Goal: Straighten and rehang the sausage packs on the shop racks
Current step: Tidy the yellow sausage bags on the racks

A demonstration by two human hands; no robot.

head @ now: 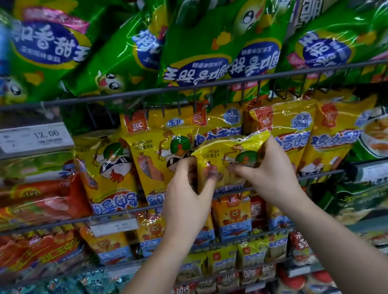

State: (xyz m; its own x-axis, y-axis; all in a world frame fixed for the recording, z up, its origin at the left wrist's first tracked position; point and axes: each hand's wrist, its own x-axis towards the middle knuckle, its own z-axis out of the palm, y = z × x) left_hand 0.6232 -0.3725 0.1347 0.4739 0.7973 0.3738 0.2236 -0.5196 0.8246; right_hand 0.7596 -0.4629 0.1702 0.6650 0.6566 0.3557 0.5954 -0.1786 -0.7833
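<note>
Head view: a yellow pack [232, 152] is up between both hands, its top edge folded over. Left hand [188, 189] pinches the left side, right hand [272, 174] the right, and both have a closed grip on the film. The pack is held just in front of the hanging yellow row [108, 172], above a rack wire [51, 224]. Green packs [200, 48] crowd overhead. A price tag [33, 138] reading 12.00 sits to the left.

We are viewing tiered wire racks [132, 93], green packs [200, 48] resting behind the top rail, yellow sausage packs [107, 169] hanging beneath, orange packs [231, 218] standing lower, price tag [33, 137] sitting at left.
</note>
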